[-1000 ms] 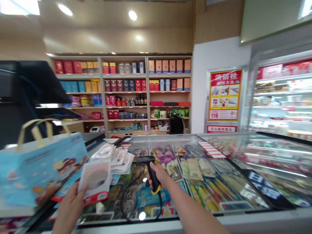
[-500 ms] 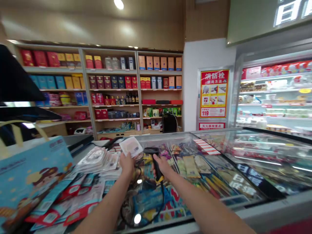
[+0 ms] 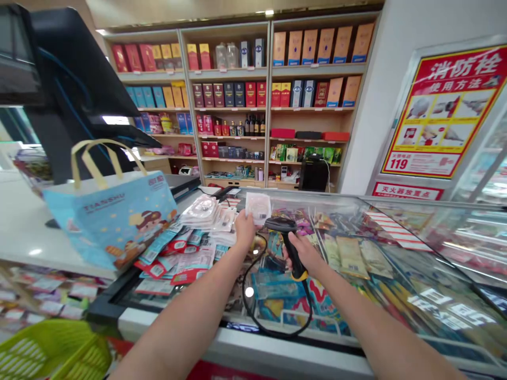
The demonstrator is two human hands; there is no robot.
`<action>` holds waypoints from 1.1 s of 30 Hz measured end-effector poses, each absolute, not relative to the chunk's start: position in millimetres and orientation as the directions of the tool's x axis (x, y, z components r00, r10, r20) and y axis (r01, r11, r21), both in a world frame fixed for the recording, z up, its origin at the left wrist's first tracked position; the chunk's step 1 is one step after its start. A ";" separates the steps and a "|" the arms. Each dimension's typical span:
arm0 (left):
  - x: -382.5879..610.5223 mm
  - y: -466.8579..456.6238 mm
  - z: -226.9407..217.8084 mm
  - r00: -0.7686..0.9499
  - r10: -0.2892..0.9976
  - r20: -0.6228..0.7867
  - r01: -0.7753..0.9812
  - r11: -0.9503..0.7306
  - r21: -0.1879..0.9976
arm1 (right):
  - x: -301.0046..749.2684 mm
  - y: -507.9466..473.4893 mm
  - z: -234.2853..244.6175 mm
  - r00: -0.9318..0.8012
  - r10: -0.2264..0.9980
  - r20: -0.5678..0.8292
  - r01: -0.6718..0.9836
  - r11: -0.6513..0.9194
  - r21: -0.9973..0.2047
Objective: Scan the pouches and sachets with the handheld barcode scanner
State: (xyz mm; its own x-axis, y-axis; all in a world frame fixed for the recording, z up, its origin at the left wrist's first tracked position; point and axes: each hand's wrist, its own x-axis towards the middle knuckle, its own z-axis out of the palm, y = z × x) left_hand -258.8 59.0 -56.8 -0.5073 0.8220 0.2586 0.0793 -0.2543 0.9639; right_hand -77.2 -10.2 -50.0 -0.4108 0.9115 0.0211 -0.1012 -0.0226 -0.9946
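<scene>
Centre frame: left hand [image 3: 244,230] pinches a white packet [image 3: 259,207] near its lower edge, likely keeping its face uncovered. Right hand [image 3: 304,254], fingers curled, grips scanner [image 3: 282,225] alongside, probably for aiming.

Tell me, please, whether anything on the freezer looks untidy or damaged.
The red and blue packets beside the blue bag look untidy, overlapping at mixed angles; I see no spill or damage.
</scene>
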 end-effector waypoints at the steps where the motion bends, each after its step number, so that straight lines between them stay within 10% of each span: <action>1: -259.6 59.1 -58.2 -0.509 0.821 0.259 0.090 -0.249 0.964 | -77.0 -9.9 -50.7 -0.407 0.913 0.019 -0.105 -0.027 -0.994; 33: -258.4 52.9 -61.4 -0.500 0.783 0.370 0.370 -0.194 0.909 | -78.4 -0.9 -59.5 -0.346 0.938 -0.022 -0.070 -0.049 -0.996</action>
State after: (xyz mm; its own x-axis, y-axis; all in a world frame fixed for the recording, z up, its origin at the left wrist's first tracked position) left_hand -258.4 52.9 -61.4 -0.5002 0.7827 0.3704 0.3697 -0.1938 0.9087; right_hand -78.4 -0.9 -59.5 -0.3456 0.9381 -0.0220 -0.0697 -0.0490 -0.9964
